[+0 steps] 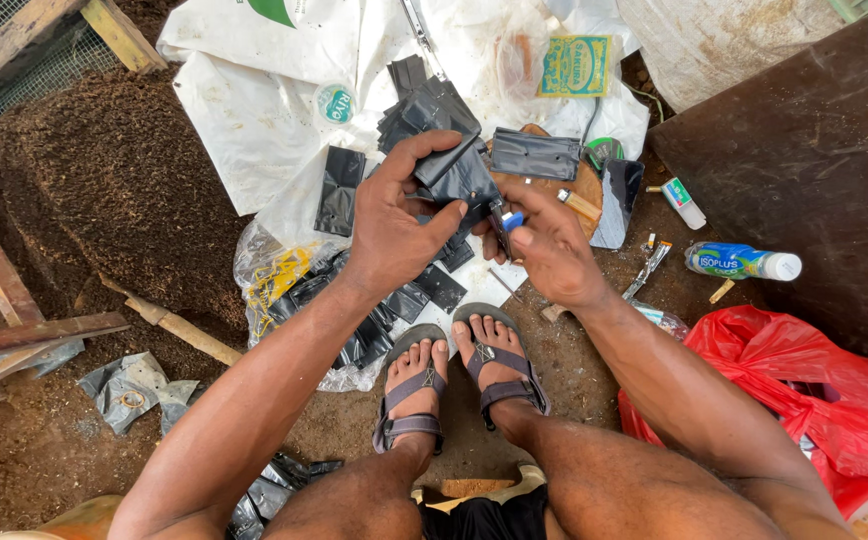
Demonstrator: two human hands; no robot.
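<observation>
Pinching a black plastic bag (457, 175) in our left hand (394, 225), our right hand (544, 245) grips a blue lighter (512, 220) just beneath it.

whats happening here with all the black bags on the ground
A person squats in sandals on bare soil, working over a white sheet. The left hand grips a small black plastic bag, folded or rolled. The right hand pinches a small blue-tipped object at the bag's lower edge; what it is cannot be told. More black bags lie below the hands, a bottle and a red bag to the right.
</observation>
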